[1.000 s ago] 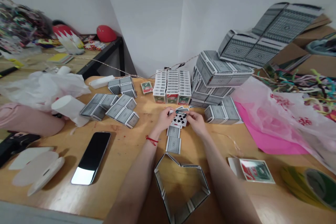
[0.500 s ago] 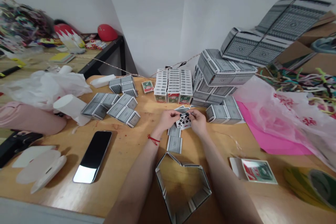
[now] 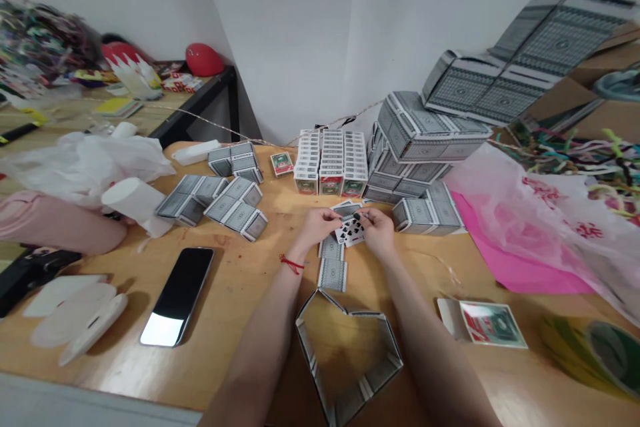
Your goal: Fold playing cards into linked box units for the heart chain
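Observation:
Both my hands meet over the middle of the wooden table (image 3: 240, 287). My left hand (image 3: 317, 225), with a red string at the wrist, and my right hand (image 3: 377, 230) each pinch an edge of a playing card (image 3: 349, 232) that shows black pips face up. Just below the hands lie two face-down grey-backed cards (image 3: 332, 264) in a line. Nearer to me stands a heart-shaped frame of folded cards (image 3: 349, 353), between my forearms. Right behind my hands stands a block of card decks (image 3: 330, 163) in rows.
A black phone (image 3: 177, 293) lies at the left, with white lids (image 3: 75, 317) beside it. Folded card blocks (image 3: 220, 203) sit at the left back, bigger card structures (image 3: 425, 140) at the right back. A pink plastic bag (image 3: 540, 220) and an opened card box (image 3: 485, 323) lie to the right.
The card has turned and lifted a little between my fingers, and both hands have drawn slightly closer together. The view has shifted slightly; nothing else on the table has moved.

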The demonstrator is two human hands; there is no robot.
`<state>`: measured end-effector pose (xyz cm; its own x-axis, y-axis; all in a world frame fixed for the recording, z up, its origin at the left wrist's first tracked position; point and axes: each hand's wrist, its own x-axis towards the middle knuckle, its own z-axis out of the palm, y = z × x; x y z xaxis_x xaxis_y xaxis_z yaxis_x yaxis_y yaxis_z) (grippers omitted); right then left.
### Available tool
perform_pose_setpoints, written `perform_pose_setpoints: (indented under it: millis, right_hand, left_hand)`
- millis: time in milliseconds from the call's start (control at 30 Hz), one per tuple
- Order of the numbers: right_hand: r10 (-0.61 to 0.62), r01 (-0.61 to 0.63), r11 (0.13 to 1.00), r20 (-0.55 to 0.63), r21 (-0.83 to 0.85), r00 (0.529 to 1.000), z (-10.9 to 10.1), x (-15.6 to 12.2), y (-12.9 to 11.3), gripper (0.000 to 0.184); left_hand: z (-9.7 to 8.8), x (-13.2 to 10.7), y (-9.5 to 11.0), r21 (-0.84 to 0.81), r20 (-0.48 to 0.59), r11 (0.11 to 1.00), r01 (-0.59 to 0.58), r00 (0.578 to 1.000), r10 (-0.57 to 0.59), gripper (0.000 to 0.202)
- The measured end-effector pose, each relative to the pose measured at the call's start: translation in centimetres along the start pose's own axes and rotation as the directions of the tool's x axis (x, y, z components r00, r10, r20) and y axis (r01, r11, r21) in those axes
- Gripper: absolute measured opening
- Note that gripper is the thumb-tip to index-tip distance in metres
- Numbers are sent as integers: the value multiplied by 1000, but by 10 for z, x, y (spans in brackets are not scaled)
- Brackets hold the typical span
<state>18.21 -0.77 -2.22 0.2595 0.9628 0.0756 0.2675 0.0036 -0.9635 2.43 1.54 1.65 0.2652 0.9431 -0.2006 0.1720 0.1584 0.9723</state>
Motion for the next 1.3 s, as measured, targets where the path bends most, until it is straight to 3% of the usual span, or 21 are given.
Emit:
perform_pose_setpoints:
  millis: [167, 267, 433, 533, 733, 1067, 1300]
  right_hand:
    - [32, -27, 996, -49, 87, 998, -6, 3, 0, 21]
    - [15, -11, 990, -26, 143, 1000, -7, 3, -3, 21]
    - [4, -7, 997, 34, 79, 999, -2, 1, -6, 23]
    - [3, -6, 999, 65, 45, 998, 0, 0, -7, 26]
    - [9, -14, 999, 115, 43, 993, -3, -1, -13, 26]
    - [113, -159, 972, 253, 172, 961, -8, -1, -20, 22]
    - [119, -172, 970, 280, 171, 953, -11, 1, -19, 22]
  left_hand:
    - [-6, -1, -9, -167, 63, 986, 28, 998, -18, 9]
    - [-8, -2, -10, -200, 56, 980, -17, 998, 29, 13]
    - [-1, -1, -11, 67, 2, 976, -207, 978, 207, 19]
    - [2, 1, -14, 208, -12, 948, -239, 969, 247, 17]
    - [1, 1, -16, 208, 74, 945, -253, 967, 243, 24]
    - [5, 2, -14, 271, -112, 922, -276, 943, 314, 25]
    - [5, 1, -13, 248, -123, 925, -289, 937, 326, 24]
